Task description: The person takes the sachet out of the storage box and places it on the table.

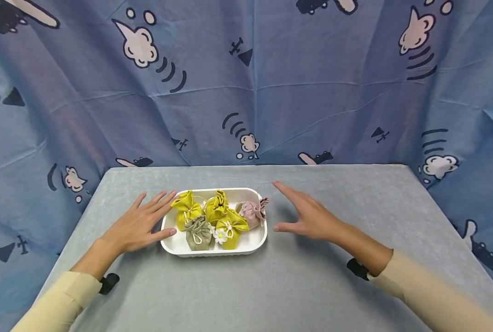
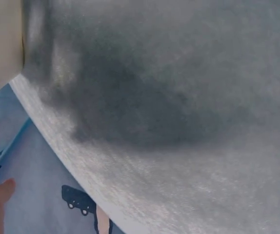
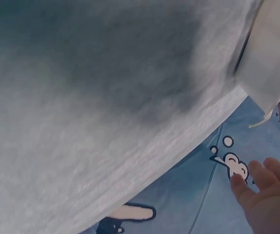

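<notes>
Fingers [image 1: 289, 192] flanking white tray [image 1: 249, 240], grey tabletop [image 1: 246, 293], blue curtain [image 1: 279, 106] behind — creased, printed

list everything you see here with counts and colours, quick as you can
yellow pouches: three, yellow, two at tray's back, one in front
grey-green pouch: one, grey-green, tray's front left
pink pouch: one, dusty pink, tray's right end
flower: one clear, white with yellow centre, by the front yellow pouch
tray: one, white, on table
table: one, grey, below tray
curtain: blue, printed, behind table
sleeves: two, beige
left hand: one, at tray's left end
right hand: one, right of tray
</notes>
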`<state>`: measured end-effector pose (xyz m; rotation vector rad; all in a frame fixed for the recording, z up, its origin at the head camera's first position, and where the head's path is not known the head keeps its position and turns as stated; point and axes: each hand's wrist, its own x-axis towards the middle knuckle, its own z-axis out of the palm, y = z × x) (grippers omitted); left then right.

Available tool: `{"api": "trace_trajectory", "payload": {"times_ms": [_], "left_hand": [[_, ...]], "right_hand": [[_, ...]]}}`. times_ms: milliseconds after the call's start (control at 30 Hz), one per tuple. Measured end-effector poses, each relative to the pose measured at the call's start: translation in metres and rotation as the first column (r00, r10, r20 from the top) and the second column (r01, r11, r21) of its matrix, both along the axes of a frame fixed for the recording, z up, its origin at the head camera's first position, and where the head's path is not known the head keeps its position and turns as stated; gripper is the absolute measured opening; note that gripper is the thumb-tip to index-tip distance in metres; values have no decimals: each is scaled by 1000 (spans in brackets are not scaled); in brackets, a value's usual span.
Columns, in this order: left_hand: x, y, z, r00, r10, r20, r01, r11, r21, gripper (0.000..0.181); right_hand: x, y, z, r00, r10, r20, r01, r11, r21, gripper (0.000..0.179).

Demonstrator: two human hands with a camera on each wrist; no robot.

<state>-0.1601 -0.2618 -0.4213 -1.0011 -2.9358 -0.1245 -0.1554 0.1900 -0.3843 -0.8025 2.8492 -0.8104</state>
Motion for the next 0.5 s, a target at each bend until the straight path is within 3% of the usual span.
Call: {"api": "trace_trajectory", "payload": {"times_ms": [167,500], "left_hand": [[2,-3,-2,1000,-20,-22,20,1000,14,85],[3,-4,-2,999,-28,-36,29,999,17,82]], "right_hand": [[-2,-8,-3,997,31,77,-19,987,-157,104],[-6,-24,-15,997,63,47,-46,949,-312,97]]}}
